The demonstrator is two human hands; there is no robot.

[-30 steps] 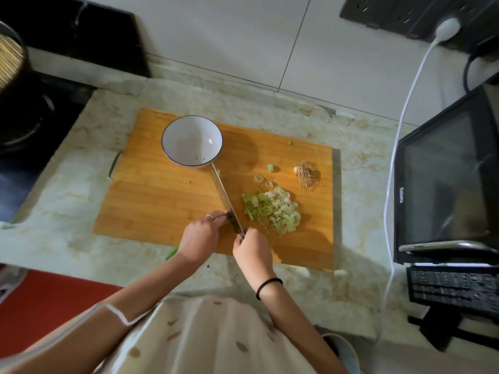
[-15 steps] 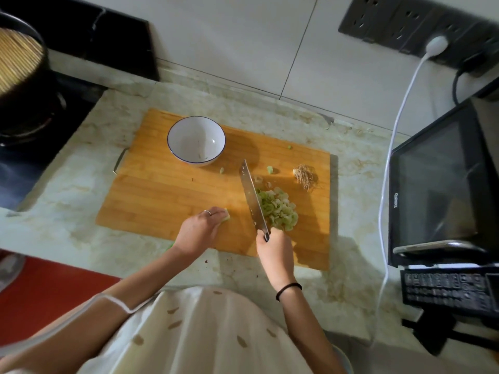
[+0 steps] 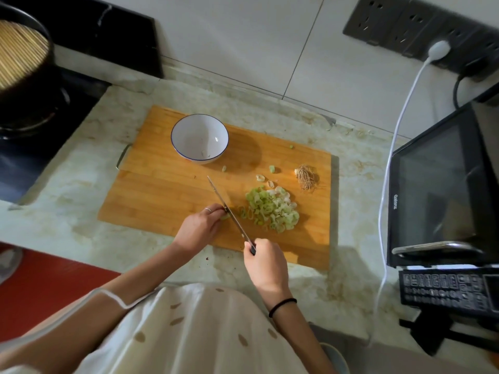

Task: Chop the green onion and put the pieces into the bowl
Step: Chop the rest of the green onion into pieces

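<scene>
Left hand (image 3: pixel 198 227) pinches the green onion stub (image 3: pixel 225 216); right hand (image 3: pixel 266 261) grips the knife (image 3: pixel 229 210) beside the chopped pile (image 3: pixel 272 210).

We are in a home kitchen: a marbled counter (image 3: pixel 67 209) under a white tiled wall (image 3: pixel 243 36), a black stove (image 3: pixel 24 157) with a pot (image 3: pixel 24 60) on our left, a microwave (image 3: pixel 437 184) on our right, and a wooden cutting board (image 3: pixel 162 193) carrying chopped green onion (image 3: pixel 272 211).
</scene>
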